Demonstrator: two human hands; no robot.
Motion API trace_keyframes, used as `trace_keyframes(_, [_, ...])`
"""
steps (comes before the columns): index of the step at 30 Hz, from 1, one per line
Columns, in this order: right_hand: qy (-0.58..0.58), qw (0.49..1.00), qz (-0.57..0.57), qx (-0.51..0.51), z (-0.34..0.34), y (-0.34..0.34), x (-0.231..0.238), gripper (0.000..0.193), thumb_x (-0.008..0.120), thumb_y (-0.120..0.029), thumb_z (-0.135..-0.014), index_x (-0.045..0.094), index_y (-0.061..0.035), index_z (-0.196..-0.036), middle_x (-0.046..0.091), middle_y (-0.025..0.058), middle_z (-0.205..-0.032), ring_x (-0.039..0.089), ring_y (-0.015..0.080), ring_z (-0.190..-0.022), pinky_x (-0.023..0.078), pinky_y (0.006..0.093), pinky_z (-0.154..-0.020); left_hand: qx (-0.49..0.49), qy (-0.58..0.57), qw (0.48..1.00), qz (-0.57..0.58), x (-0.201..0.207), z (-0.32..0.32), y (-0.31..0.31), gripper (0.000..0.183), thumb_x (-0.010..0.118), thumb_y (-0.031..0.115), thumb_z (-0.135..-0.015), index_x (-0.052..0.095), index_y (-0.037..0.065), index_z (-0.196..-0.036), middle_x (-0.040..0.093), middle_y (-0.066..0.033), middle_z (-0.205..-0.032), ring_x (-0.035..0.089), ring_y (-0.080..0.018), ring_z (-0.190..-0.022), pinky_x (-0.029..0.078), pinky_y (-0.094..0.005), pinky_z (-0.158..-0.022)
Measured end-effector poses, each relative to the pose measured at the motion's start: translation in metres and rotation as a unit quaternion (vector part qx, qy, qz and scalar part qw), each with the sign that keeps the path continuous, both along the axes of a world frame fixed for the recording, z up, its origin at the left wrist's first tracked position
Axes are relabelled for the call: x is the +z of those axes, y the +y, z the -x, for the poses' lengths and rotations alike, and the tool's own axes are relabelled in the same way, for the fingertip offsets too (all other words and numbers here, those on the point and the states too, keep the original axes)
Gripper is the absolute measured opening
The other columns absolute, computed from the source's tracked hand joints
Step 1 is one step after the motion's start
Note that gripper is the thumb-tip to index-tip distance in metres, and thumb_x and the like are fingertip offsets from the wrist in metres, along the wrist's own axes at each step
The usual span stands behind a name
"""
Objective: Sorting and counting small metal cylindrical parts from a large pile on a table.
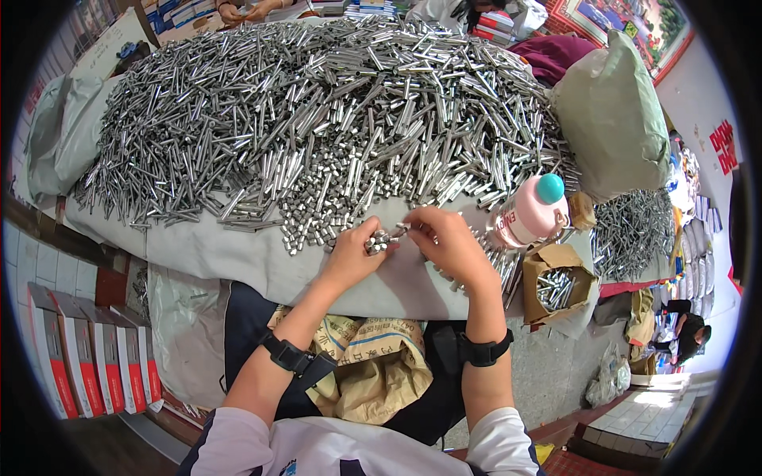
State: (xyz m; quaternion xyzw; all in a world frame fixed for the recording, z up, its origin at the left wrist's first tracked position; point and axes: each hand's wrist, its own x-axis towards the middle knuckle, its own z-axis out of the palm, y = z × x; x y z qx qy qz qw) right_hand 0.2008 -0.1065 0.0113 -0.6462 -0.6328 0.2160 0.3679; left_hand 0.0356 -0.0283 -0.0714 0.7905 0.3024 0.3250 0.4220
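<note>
My left hand [355,255] is curled round several short metal caps [379,240], held over the near edge of the table. Just to its right, my right hand [446,241] pinches a small shiny metal piece [403,228] between thumb and fingers, close to the caps. A heap of short silver caps [333,190] lies just beyond my left hand. Behind it spreads a large pile of slim metal tubes [317,103]. More metal pieces lie beneath and beside my right hand, partly hidden by it.
A pink bottle with a teal cap [530,213] stands right of my right hand. Beside it sits an open cardboard box [557,285] of metal pieces. A pale green sack [611,119] bulges at the far right. Another person's hands [252,11] show at the far edge.
</note>
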Motion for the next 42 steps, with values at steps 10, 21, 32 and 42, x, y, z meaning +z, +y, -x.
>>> trace_keyframes(10, [0.012, 1.0, -0.004, -0.008, 0.004, 0.0, 0.002, 0.017, 0.063, -0.007, -0.083, 0.064, -0.0012, -0.099, 0.065, 0.0121, -0.08, 0.061, 0.0207, -0.066, 0.048, 0.0326, -0.061, 0.003, 0.011, 1.0, 0.015, -0.004, 0.001, 0.002, 0.03, 0.076, 0.015, -0.076, 0.049, 0.004, -0.083, 0.058, -0.0045, -0.067, 0.05, -0.0121, -0.053, 0.039, -0.0276, -0.049])
trace_keyframes(21, [0.044, 0.997, 0.051, 0.049, -0.005, 0.031, -0.025, 0.025, 0.06, 0.003, -0.078, 0.065, -0.0015, -0.102, 0.064, 0.0096, -0.093, 0.061, 0.0195, -0.082, 0.049, 0.0301, -0.071, -0.056, -0.003, 0.997, -0.048, 0.003, 0.011, -0.002, 0.024, 0.074, 0.01, -0.074, 0.054, 0.004, -0.085, 0.065, -0.0087, -0.079, 0.064, -0.0287, -0.071, 0.047, -0.0357, -0.06])
trace_keyframes(32, [-0.086, 0.99, 0.045, 0.101, 0.008, 0.06, -0.045, 0.023, 0.062, -0.001, -0.07, 0.067, -0.0038, -0.093, 0.063, 0.013, -0.089, 0.061, 0.0323, -0.084, 0.05, 0.0383, -0.076, -0.04, 0.012, 0.999, 0.007, 0.001, 0.009, -0.001, 0.026, 0.072, 0.005, -0.07, 0.05, 0.004, -0.083, 0.061, -0.0106, -0.073, 0.063, -0.0291, -0.069, 0.047, -0.0367, -0.06])
trace_keyframes(42, [0.217, 0.975, 0.014, 0.051, -0.019, 0.022, -0.016, 0.016, 0.059, 0.006, -0.08, 0.064, 0.0038, -0.095, 0.062, 0.0058, -0.087, 0.061, 0.0133, -0.079, 0.05, 0.0265, -0.073, -0.016, 0.004, 1.0, 0.012, 0.004, 0.006, -0.003, 0.026, 0.075, 0.009, -0.073, 0.051, 0.004, -0.083, 0.061, -0.0081, -0.068, 0.059, -0.0227, -0.056, 0.045, -0.0328, -0.052])
